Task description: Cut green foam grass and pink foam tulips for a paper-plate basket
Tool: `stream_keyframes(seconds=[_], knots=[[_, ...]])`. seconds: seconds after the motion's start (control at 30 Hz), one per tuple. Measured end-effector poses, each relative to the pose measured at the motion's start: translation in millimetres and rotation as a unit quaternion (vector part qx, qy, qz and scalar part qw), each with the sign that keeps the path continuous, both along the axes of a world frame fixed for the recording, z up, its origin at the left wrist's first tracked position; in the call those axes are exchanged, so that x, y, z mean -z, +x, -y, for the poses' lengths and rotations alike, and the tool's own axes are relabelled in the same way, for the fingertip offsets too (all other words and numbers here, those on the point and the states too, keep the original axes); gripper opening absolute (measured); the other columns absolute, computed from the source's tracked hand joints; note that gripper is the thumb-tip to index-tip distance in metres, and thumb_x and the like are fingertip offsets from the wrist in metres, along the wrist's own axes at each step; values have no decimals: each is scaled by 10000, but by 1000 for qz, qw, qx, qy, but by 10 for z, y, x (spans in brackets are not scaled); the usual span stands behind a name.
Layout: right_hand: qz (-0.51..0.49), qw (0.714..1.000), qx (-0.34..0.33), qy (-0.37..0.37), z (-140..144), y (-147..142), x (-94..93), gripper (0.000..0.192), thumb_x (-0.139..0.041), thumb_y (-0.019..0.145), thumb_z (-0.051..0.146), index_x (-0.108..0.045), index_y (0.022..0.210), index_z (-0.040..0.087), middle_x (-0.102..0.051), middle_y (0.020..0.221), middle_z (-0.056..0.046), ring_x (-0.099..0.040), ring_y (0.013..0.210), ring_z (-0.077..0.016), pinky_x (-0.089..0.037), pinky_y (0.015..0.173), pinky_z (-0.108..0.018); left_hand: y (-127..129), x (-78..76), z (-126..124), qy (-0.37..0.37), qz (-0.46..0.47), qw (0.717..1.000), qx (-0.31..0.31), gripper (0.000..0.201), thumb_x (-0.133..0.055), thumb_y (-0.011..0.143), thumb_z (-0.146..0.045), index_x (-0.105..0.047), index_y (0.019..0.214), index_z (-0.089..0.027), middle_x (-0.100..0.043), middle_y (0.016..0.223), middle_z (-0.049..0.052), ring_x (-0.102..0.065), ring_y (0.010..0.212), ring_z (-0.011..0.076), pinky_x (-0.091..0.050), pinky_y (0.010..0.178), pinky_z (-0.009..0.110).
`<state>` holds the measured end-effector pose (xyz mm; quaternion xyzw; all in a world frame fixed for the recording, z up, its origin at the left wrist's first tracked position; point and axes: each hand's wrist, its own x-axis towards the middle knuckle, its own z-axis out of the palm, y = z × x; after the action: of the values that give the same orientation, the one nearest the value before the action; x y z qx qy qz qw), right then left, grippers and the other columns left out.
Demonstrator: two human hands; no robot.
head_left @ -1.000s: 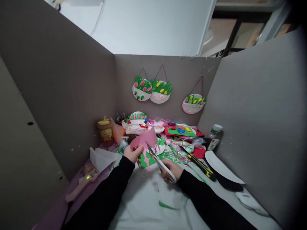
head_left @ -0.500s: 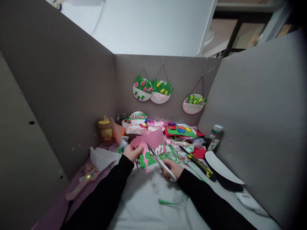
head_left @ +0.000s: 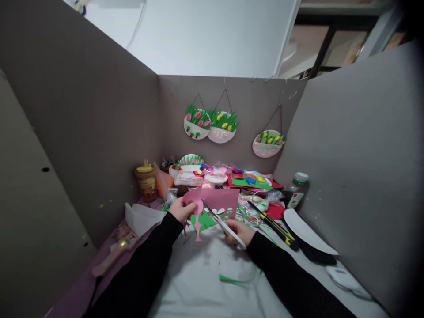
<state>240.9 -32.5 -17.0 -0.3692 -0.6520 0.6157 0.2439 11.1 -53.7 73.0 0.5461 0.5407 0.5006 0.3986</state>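
Left hand [head_left: 181, 210]: pinched on pink sheet [head_left: 222, 198], ragged strip [head_left: 198, 226] dangling toward six o'clock.
Right hand [head_left: 244, 230]: clamped on scissors [head_left: 222, 224], tips toward ten o'clock.

I get a dim, greyish feed, brightest on the smooth white wall [head_left: 212, 39]. Soft shadows fall across the wrinkled white surface [head_left: 202, 287]; fine detail looks soft, edges stretch, and black fills the upper right corner.
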Motion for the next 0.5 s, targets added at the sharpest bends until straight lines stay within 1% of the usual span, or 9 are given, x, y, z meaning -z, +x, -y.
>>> stream_keyframes(seconds=[0.1, 0.2, 0.27, 0.37, 0.5], knots=[[11, 1000, 0, -12, 2, 4, -18, 231, -522, 475, 123, -421, 675, 177, -497, 450, 107, -448, 334, -65, -361, 328, -169, -14, -9, -3, -4, -1, 1000, 5, 192, -545, 585, -245, -440, 439, -177, -386, 309, -63, -360, 292, 78, -256, 319, 195], [7, 1000, -2, -18, 6, 3, -30, 232, -531, 472, 126, -426, 674, 173, -504, 451, 101, -461, 336, -74, -368, 325, -175, -22, 11, -28, 19, -7, 1000, 10, 160, -552, 563, -235, -447, 462, -169, -377, 341, -75, -338, 323, 62, -252, 351, 189], [13, 1000, -7, -19, 9, 5, -36, 234, -534, 474, 129, -429, 678, 171, -516, 455, 94, -477, 346, -81, -377, 331, -178, -27, 29, -52, 38, -9, 999, 24, 135, -554, 540, -220, -451, 478, -161, -378, 375, -79, -334, 361, 52, -260, 384, 183], [24, 1000, -14, -12, 13, 13, -43, 235, -526, 472, 126, -429, 682, 172, -522, 457, 91, -485, 356, -84, -376, 337, -176, -42, 58, -85, 41, -19, 998, 46, 122, -543, 535, -224, -454, 494, -151, -376, 405, -79, -331, 394, 46, -262, 406, 178], [33, 999, -16, -1, 26, 18, -84, 227, -526, 470, 139, -431, 673, 176, -515, 459, 88, -478, 359, -90, -371, 335, -186, -77, 90, -104, 40, -44, 998, 36, 131, -533, 557, -252, -459, 516, -152, -375, 403, -78, -340, 377, 49, -265, 384, 176]])
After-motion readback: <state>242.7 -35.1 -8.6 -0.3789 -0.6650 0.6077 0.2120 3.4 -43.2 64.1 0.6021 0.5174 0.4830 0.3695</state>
